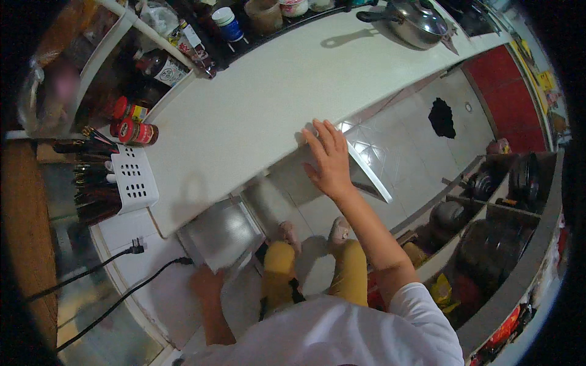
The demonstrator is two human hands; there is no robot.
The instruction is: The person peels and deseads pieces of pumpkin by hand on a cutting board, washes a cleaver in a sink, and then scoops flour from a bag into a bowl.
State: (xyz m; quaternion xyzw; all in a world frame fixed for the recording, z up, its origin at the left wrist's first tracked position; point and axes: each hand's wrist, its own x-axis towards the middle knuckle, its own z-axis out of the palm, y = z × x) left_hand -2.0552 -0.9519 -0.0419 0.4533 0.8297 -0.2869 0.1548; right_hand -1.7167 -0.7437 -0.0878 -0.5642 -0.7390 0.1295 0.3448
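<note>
My right hand (330, 167) is at the front edge of the pale countertop (256, 105), palm down with its fingers apart. Its fingertips appear to touch that edge. Just beyond it, a cabinet door with a silver frame (373, 176) stands swung out below the counter. Low on the left, my left hand (207, 280) is blurred, at the near corner of another grey, shiny cabinet door (219, 233). The fingers there are hidden, so I cannot tell whether they grip the door.
A lidded metal pan (419, 25) stands at the counter's far right. On the left are a white perforated utensil basket (133, 180), a red-lidded jar (137, 132) and a black plug (136, 247). Open shelves with cookware (485, 219) line the right. A black cloth-like thing (442, 118) lies on the floor.
</note>
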